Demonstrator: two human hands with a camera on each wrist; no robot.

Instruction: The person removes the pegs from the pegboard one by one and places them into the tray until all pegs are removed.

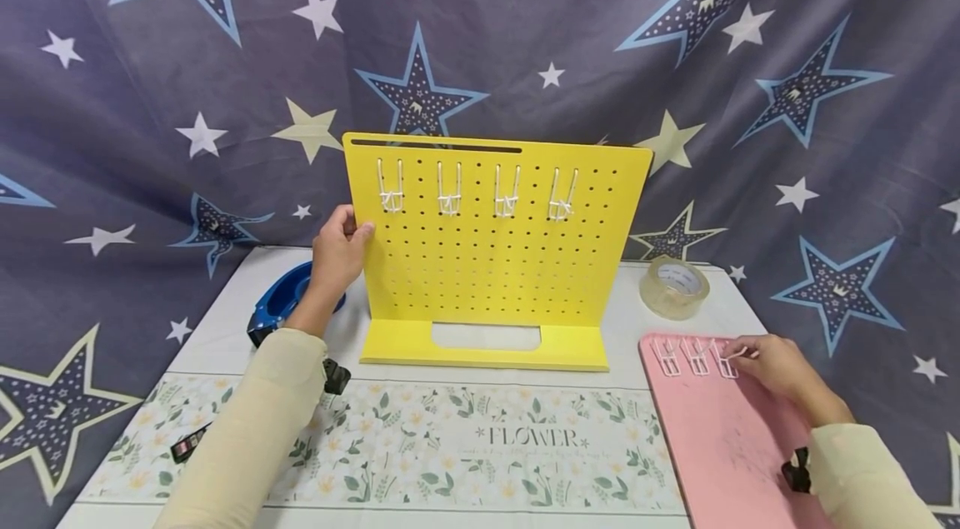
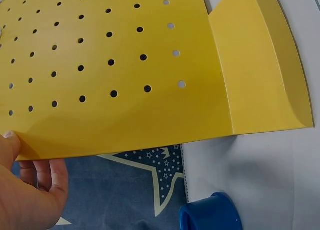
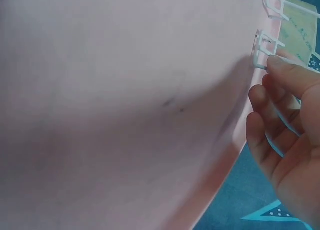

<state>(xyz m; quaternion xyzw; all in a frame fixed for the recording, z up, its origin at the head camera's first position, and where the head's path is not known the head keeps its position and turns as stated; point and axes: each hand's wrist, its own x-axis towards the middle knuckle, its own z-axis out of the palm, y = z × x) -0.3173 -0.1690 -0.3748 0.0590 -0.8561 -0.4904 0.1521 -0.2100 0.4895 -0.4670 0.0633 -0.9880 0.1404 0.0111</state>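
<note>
The left grip pinches the yellow pegboard by its edge, probably steadying it. The right grip pinches a white hook on the pink board, beside two more hooks seemingly aligned for easy reach.

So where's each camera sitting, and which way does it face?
Head: worn there, facing forward and down at the yellow perforated pegboard; left hand, right hand, pale sleeves show.
Left wrist: worn there, facing the pegboard's edge; left hand shows.
Right wrist: worn there, facing a flat pink board; right hand shows.
Head and left wrist share the pegboard.
</note>
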